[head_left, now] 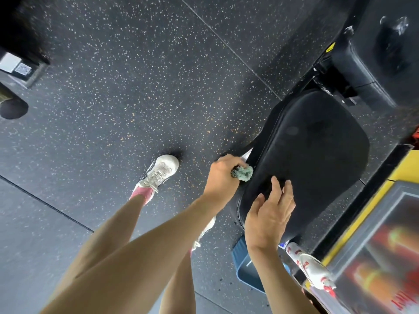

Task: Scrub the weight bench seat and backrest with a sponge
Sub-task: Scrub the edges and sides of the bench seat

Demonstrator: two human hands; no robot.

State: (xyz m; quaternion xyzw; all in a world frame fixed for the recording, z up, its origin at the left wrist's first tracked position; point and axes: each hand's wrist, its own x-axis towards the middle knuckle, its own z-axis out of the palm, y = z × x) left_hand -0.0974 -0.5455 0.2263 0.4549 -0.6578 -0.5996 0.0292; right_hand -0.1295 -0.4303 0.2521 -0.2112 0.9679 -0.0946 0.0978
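the left hand [223, 175] is curled tight round a pale green sponge [244, 173], which sticks out past the knuckles and presses against the side edge of the black padded seat [317, 150]. a dark scrubbing layer shows on the sponge just beside the fingers. the right hand [269, 214] lies just beside the left, nearer the person, its fingers straight and close together with the tips resting on the near end of the seat and the thumb spread away from them. most of the seat stretches beyond and to the right of both hands. well past the hands, on the far side of the seat, a second black pad, apparently the backrest [362, 71], is touched by neither hand. to the left of the left hand a white sneaker [159, 172] with a pink sock stands on the dark speckled rubber floor [136, 87]. under the right wrist sits a blue container [244, 261], and right of that wrist a white object with red prints [310, 266] lies beside a yellow frame [405, 164].
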